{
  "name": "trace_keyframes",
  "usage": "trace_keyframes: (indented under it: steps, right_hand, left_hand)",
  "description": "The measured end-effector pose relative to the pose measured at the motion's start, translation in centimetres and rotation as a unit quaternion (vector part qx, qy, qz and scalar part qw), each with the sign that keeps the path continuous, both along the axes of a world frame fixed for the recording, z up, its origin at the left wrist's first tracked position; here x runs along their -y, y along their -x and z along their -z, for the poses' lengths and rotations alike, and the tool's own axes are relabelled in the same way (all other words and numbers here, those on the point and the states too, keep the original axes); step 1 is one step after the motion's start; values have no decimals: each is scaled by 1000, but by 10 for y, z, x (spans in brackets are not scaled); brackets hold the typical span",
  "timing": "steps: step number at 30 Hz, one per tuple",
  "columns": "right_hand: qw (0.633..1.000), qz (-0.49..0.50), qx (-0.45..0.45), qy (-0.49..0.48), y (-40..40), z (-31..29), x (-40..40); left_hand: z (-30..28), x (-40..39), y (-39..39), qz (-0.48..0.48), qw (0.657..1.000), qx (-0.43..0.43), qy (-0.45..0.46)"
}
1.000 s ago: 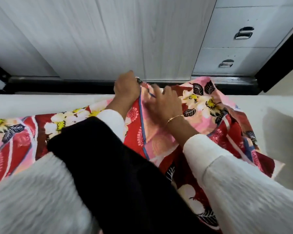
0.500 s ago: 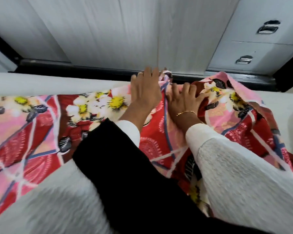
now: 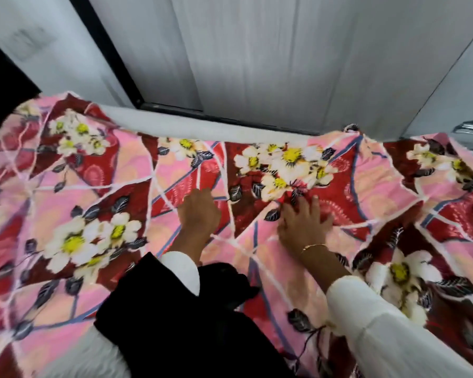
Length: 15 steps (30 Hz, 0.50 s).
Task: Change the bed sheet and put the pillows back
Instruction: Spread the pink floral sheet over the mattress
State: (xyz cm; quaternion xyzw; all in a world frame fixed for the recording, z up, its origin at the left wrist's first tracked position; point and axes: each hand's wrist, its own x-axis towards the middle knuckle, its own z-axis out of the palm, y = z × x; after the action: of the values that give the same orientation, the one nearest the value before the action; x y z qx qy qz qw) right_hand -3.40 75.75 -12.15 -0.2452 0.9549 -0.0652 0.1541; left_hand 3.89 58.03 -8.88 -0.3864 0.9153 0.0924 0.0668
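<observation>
A pink and red floral bed sheet [image 3: 99,186] lies spread across the bed from left to right. Both hands are on its middle, a short way back from the far edge. My left hand [image 3: 200,214] rests palm down on a red patch, its fingers foreshortened. My right hand [image 3: 303,227], with a thin gold bracelet at the wrist, presses flat on the sheet with fingers spread, just below a cluster of white flowers. A strip of white mattress [image 3: 191,125] shows bare along the far edge. No pillow is in view.
Close behind the bed stands a pale grey wardrobe [image 3: 257,55] with a black base rail and a drawer handle [image 3: 468,126] at the right. A black scarf [image 3: 175,323] hangs from my chest over the sheet. The sheet's right part is rumpled.
Both hands have let go of the sheet's far edge and drawn back towards me, now lying flat on the cloth. The view has swung left and more spread sheet shows.
</observation>
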Motion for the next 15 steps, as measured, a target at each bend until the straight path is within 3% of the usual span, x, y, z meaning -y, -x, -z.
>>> trace_keyframes:
  steps: [4,7,11,15]
  right_hand:
    - [996,-81,17,-37,-62,5,33]
    - [996,-69,3,-54,-82,6,60]
    - [993,-92,-79,0,-88,2,117]
    - [989,-98,-45,105,-80,-1,192]
  left_hand:
    - [4,30,-70,13,1000,15,-15]
    - [10,68,-107,39,995,86,-20]
    - [8,130,-125,40,997,67,-7]
    - [9,196,-110,32,999,20,-2]
